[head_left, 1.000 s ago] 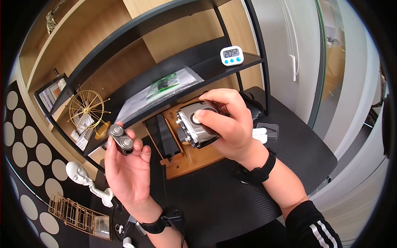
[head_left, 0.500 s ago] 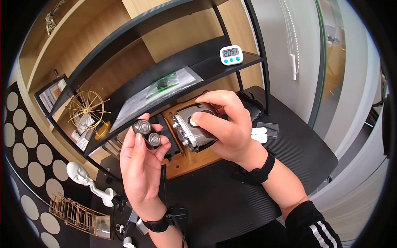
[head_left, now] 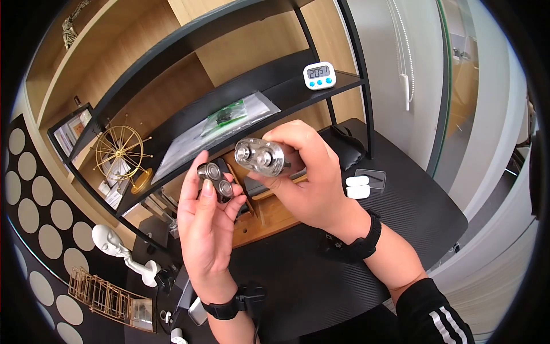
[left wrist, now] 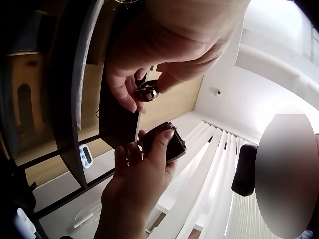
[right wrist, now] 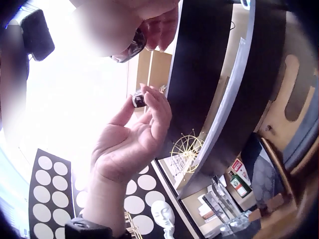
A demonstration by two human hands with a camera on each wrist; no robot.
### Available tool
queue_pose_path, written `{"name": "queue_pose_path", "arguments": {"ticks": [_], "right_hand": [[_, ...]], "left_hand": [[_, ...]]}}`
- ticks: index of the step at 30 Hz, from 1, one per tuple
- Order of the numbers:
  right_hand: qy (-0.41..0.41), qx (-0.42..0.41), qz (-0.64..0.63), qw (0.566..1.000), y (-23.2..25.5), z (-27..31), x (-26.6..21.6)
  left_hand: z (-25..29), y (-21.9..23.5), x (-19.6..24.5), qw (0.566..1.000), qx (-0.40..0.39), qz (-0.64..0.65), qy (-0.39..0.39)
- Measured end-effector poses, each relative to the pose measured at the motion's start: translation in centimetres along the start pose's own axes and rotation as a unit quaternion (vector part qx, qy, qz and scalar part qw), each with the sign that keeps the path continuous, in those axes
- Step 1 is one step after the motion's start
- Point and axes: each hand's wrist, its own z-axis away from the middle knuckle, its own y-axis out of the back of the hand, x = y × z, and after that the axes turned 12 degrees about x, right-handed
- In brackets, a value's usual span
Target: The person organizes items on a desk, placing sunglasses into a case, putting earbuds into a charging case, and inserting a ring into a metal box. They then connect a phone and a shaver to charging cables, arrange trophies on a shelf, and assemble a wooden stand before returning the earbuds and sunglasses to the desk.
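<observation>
In the head view my left hand (head_left: 207, 241) pinches a twin rotary shaver head (head_left: 215, 180) between thumb and fingers, its two round metal foils facing up. Just to the right, my right hand (head_left: 312, 183) grips the body of an electric shaver (head_left: 264, 156). The body's clear-edged top, with two round metal fittings, points left and toward the camera. A narrow gap separates the shaver head from the body. From the left wrist, the dark shaver body (left wrist: 167, 144) shows in the right hand, below the shiny shaver head (left wrist: 148, 92).
Behind the hands lies a wooden board (head_left: 269, 213) on the black desk (head_left: 321, 281). A black shelf above it bears a white timer (head_left: 319, 75) and plastic bags (head_left: 223, 123). A white earbud case (head_left: 358, 191) and a clear box (head_left: 375, 179) sit at right, a gold wheel ornament (head_left: 120, 152) at left.
My left hand has moved right with the shaver head, close to the body. My right hand has turned the shaver so its top faces the camera.
</observation>
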Motion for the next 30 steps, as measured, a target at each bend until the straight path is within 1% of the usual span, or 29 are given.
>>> {"name": "queue_pose_path", "arguments": {"ticks": [2,4,5,6,7,8,10,12,13,14,16,18,20,24,26,27,28,30], "right_hand": [[-0.014,0.005,-0.013,1.0,-0.3,0.0,0.0],[-0.087,0.028,-0.1,0.991,-0.6,0.1,0.3],[-0.135,-0.002,-0.101,0.986,-0.1,0.1,0.2],[-0.136,-0.002,-0.101,0.986,-0.2,0.1,0.2],[-0.149,0.004,-0.119,0.982,-0.3,0.1,0.3],[-0.161,0.009,-0.138,0.977,-0.5,0.2,0.4],[-0.177,0.001,-0.148,0.973,-0.6,0.3,0.6],[-0.22,-0.051,-0.17,0.959,-0.6,0.3,0.1],[-0.252,-0.086,-0.144,0.953,-0.4,0.4,-0.3],[-0.267,-0.165,-0.053,0.948,0.3,0.0,-0.8],[-0.222,-0.239,0.007,0.945,0.3,0.0,-1.0],[-0.195,-0.238,0.018,0.951,-0.2,0.9,-0.7],[-0.222,-0.245,0.016,0.944,-0.4,1.2,-0.8],[-0.232,-0.235,0.005,0.944,-0.2,0.9,-0.8],[-0.257,-0.231,-0.029,0.938,-0.1,0.6,-0.8],[-0.258,-0.212,-0.041,0.942,-0.2,0.8,-0.8],[-0.258,-0.212,-0.041,0.942,-0.1,0.8,-0.8],[-0.278,-0.229,-0.032,0.932,0.0,0.6,-0.9]], "left_hand": [[0.1,-0.4,-0.2,0.999,0.047,-0.015,-0.018],[0.0,-0.4,-0.4,0.999,0.037,0.0,-0.02],[-0.1,-0.6,-0.7,0.997,0.062,0.026,-0.027],[-0.1,-0.6,-0.8,0.994,0.088,0.051,-0.034],[-0.1,-0.4,-1.1,0.992,0.091,0.078,-0.035],[-0.1,-0.3,-1.3,0.992,0.092,0.077,-0.035],[0.0,-0.4,-1.7,0.986,0.104,0.129,-0.027],[0.2,-0.6,-1.8,0.985,0.112,0.132,-0.016],[0.3,-0.7,-1.9,0.984,0.108,0.142,0.003],[0.4,-0.8,-1.9,0.983,0.105,0.153,0.021],[0.5,-1.2,-2.4,0.981,0.099,0.167,0.031],[0.9,-1.7,-2.5,0.979,0.09,0.176,0.056],[1.3,-2.1,-2.3,0.975,0.092,0.192,0.067],[1.5,-2.5,-2.6,0.975,0.091,0.194,0.067],[1.7,-3.0,-2.5,0.973,0.096,0.203,0.057],[1.7,-3.3,-2.5,0.975,0.111,0.189,0.044],[1.7,-3.1,-2.7,0.975,0.111,0.189,0.045],[1.7,-2.4,-3.0,0.981,0.088,0.174,0.014]]}}
